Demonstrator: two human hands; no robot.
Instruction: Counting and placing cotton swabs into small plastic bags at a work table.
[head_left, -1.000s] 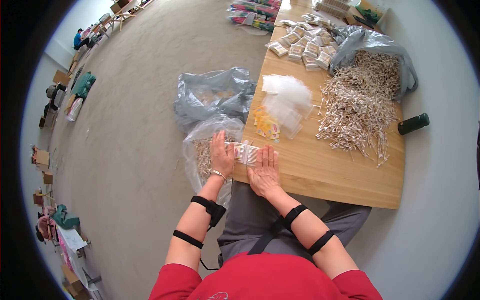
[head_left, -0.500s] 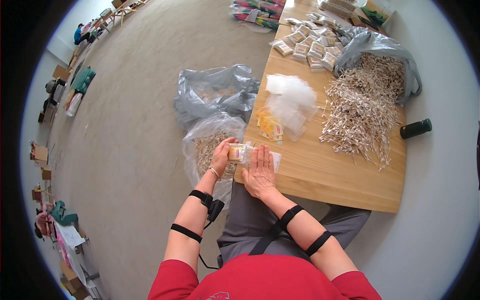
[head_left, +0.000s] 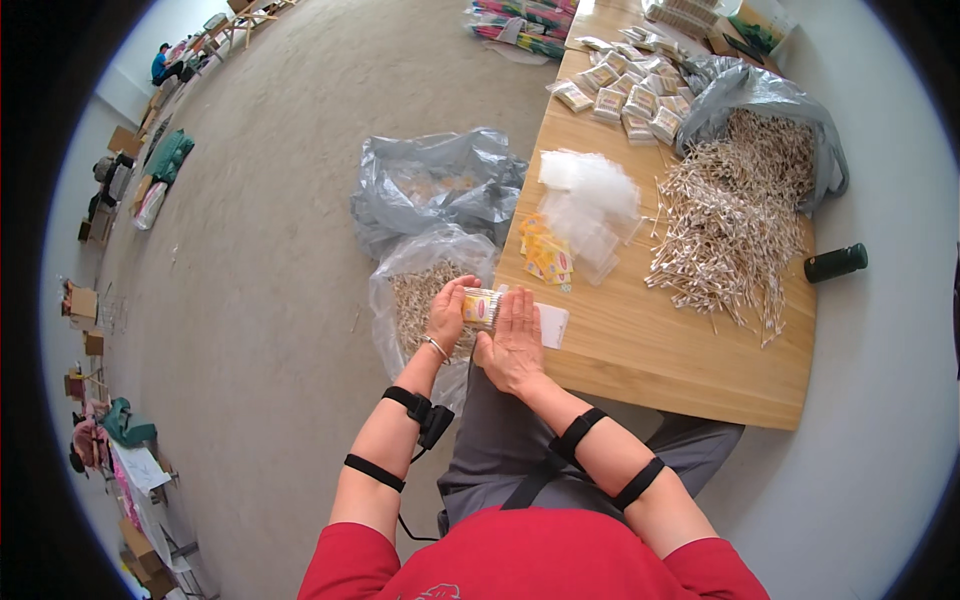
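At the table's near left corner, my left hand [head_left: 447,312] is closed round a small clear packet of cotton swabs [head_left: 480,307] with a yellow card in it. My right hand [head_left: 514,340] lies with fingers stretched out flat, its side against the packet's right end. A white sheet or card [head_left: 553,326] shows from under the right hand; the rest of it is covered. Just beyond lie yellow printed cards [head_left: 546,250] and a spread of empty clear bags [head_left: 597,200]. To the right, loose cotton swabs [head_left: 720,235] form a big heap.
The heap spills from a grey plastic bag [head_left: 828,150]. Filled packets [head_left: 640,95] are piled at the far end of the wooden table [head_left: 690,375]. A dark green bottle [head_left: 836,262] stands out at the right edge. On the floor sit a clear bag of swabs [head_left: 420,290] and a grey bag [head_left: 400,200].
The swabs that stuck out between my hands now sit deeper in the packet, and my right hand is closer to my left. The view has shifted slightly.
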